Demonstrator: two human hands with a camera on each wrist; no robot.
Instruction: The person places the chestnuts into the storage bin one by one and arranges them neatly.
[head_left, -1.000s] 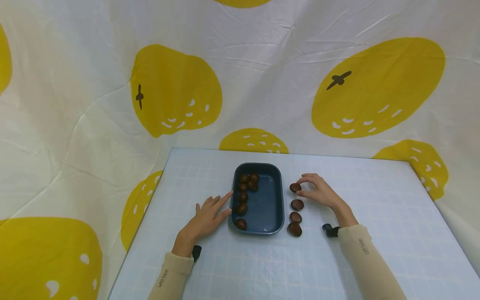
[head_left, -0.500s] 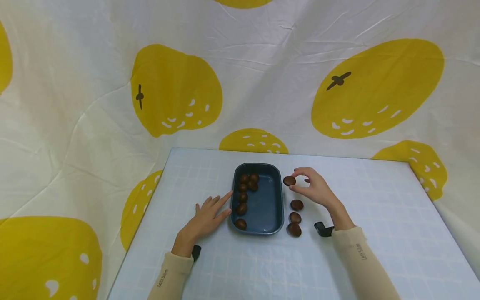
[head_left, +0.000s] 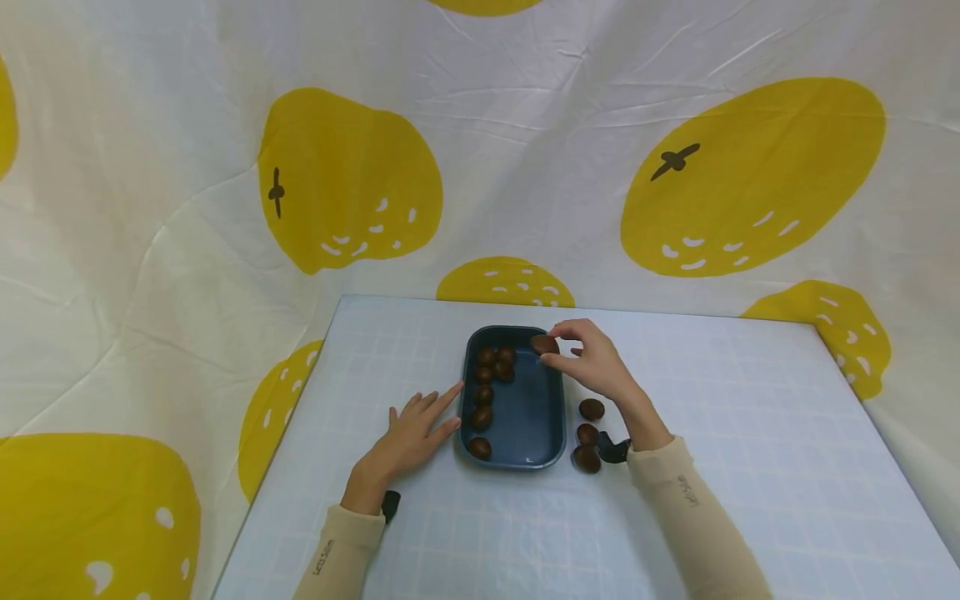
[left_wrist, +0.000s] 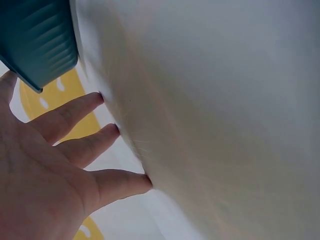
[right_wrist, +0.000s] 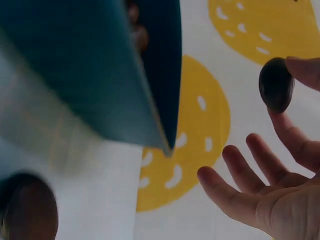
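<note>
Between thumb and index finger, my right hand point(head_left: 596, 362) pinches a glossy brown chestnut point(head_left: 543, 343) over the far right corner of a dark blue rectangular tray point(head_left: 536, 417). In the right wrist view that chestnut point(right_wrist: 276, 85) is held above the rim level, its other fingers spread loosely. My left hand point(head_left: 411, 435) lies with fingers spread on the table, index finger and thumb at the tray's left rim. Several chestnuts point(head_left: 482, 417) sit inside the tray, most in a column along its left wall. The left wrist view shows the outer tray wall point(left_wrist: 40, 40) beside the fingertips.
Three chestnuts point(head_left: 592, 409) stand in a column on the table point(head_left: 480, 533), just right of the tray and under the right wrist. A black wrist camera point(head_left: 615, 451) overlaps them closely. Behind the table hangs a white cloth point(head_left: 525, 192) with yellow fruit prints.
My right hand has lifted the farthest chestnut of the column off the table and carried it left, over the tray's rim. The left hand has stayed in place.
</note>
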